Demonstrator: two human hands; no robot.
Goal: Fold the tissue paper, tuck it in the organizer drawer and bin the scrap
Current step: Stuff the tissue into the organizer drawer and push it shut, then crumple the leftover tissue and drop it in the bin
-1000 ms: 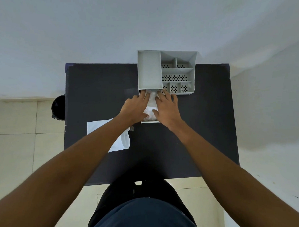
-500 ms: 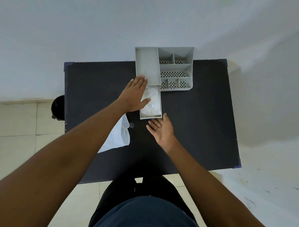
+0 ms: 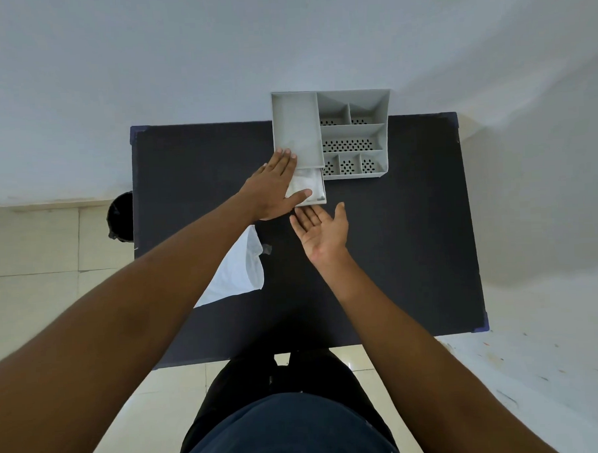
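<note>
Partly hidden under the left hand [image 3: 272,189], the folded tissue paper [image 3: 307,185] lies in the drawer [image 3: 320,200], which sticks out only a little from the grey organizer [image 3: 331,136]. Its fingers lie flat and spread, gripping nothing. The right hand [image 3: 323,230] is open, palm up, fingertips at the drawer's near edge. One white scrap [image 3: 239,273] lies on the black table [image 3: 394,239], half covered by the left forearm. One dark bin [image 3: 120,217] at far left is cut off by the table.
</note>
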